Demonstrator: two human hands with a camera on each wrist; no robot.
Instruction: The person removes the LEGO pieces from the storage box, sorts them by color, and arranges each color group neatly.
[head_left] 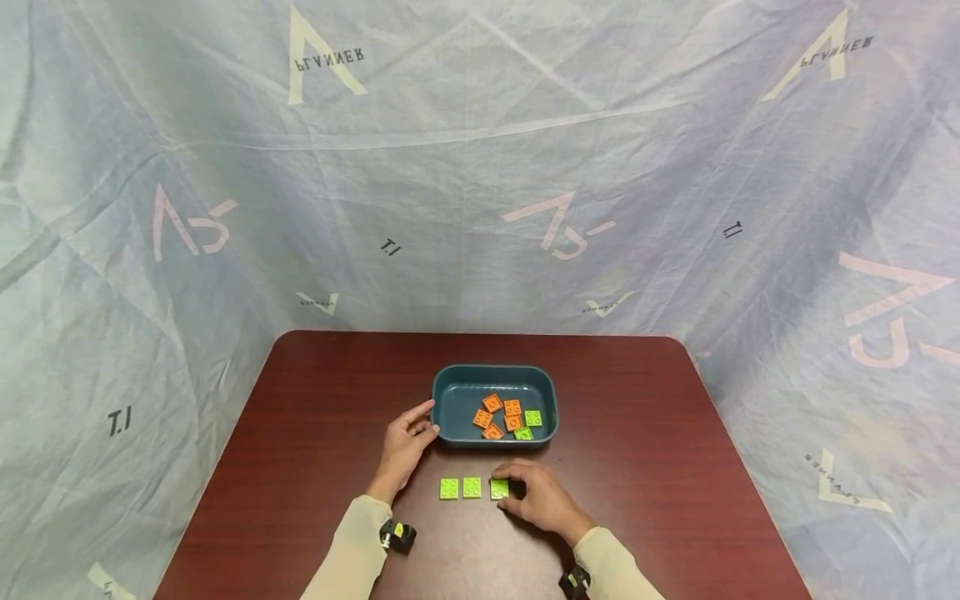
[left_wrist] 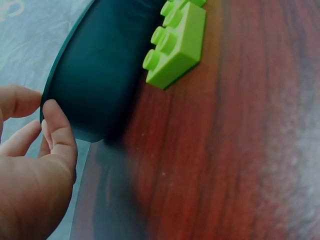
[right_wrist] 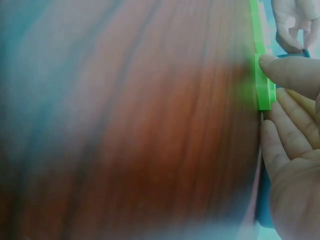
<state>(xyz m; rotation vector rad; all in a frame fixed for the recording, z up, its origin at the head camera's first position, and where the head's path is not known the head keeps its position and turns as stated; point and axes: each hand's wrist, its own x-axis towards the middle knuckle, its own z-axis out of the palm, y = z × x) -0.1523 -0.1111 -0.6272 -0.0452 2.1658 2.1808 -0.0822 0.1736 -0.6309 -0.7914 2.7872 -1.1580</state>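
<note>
A dark teal tray (head_left: 457,383) sits on the table with several orange toy bricks (head_left: 512,407) and two lime-green ones (head_left: 532,417) inside. My left hand (head_left: 402,447) holds the tray's left end; in the left wrist view its thumb (left_wrist: 56,114) lies on the outer wall near the rim. In front of the tray, three lime-green toy bricks form a row, studs up. My right hand (head_left: 546,498) pinches the rightmost green brick (head_left: 499,489) between thumb and fingers, at the tabletop. The left green brick (head_left: 448,489) and middle green brick (head_left: 472,487) stand close together, untouched.
The dark red wooden table (head_left: 330,392) has rounded far corners. A pale printed cloth (head_left: 465,183) hangs behind it and along both sides. Each wrist wears a small black camera, such as the left wrist camera (head_left: 398,537).
</note>
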